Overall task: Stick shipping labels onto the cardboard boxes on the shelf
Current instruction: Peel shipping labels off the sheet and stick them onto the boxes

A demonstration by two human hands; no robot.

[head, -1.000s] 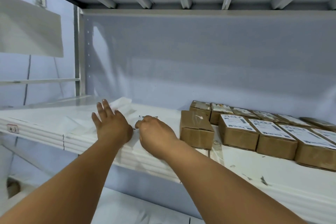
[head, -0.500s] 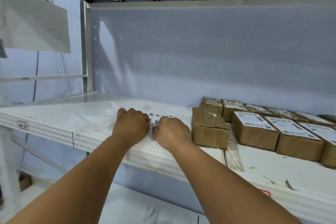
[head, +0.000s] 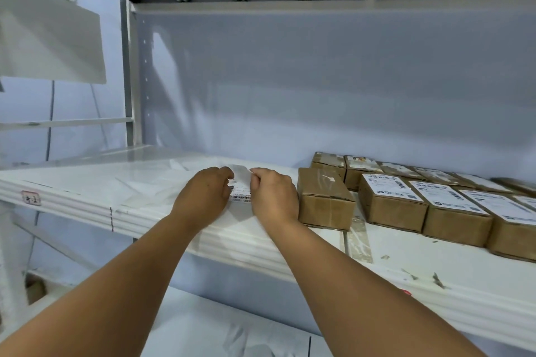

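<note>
As fingers (head: 228, 175) of left hand (head: 203, 197), right hand (head: 274, 197) pinch one label (head: 240, 191); one unlabelled box (head: 324, 204) beside right hand

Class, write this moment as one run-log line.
left hand: pinches label | right hand: pinches label | nearest box: unlabelled
</note>
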